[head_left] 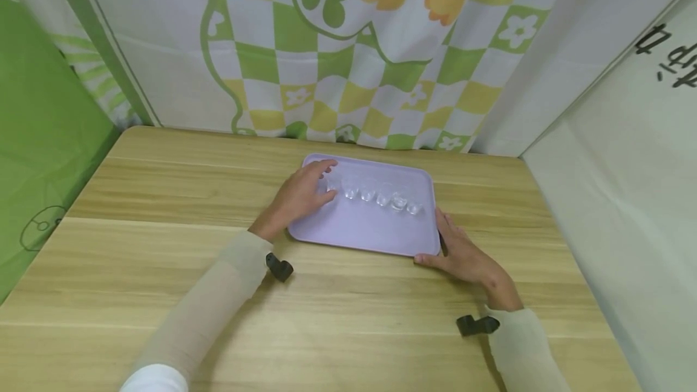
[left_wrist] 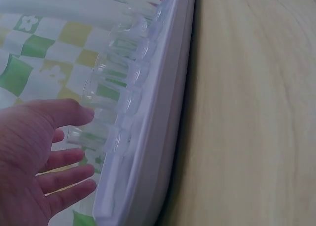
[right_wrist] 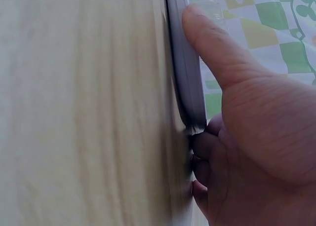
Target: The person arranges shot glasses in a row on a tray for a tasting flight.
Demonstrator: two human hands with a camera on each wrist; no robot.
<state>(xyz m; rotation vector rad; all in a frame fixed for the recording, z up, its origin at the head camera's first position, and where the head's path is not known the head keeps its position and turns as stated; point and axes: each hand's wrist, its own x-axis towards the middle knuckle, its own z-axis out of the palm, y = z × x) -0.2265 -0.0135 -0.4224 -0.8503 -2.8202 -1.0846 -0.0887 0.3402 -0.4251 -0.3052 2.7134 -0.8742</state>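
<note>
A pale purple tray [head_left: 359,228] lies on the wooden table with a row of several small clear cups [head_left: 382,199] across its middle. My left hand [head_left: 302,194] is over the tray's left side, thumb and fingers spread apart around the leftmost cup [left_wrist: 101,137]. In the left wrist view the thumb is right at that cup's rim, while the other fingers extend loosely behind it. At the tray's near right corner, my right hand [head_left: 463,256] holds the edge, thumb along the front side and the other fingers bent around the right side, as the right wrist view [right_wrist: 266,137] shows.
The wooden table [head_left: 348,319] extends around the tray. Behind it hangs a checked green, yellow and white cloth [head_left: 348,65]. A white wall panel [head_left: 626,168] stands at the right, a green one [head_left: 43,138] at the left. Black camera mounts sit on both wrists.
</note>
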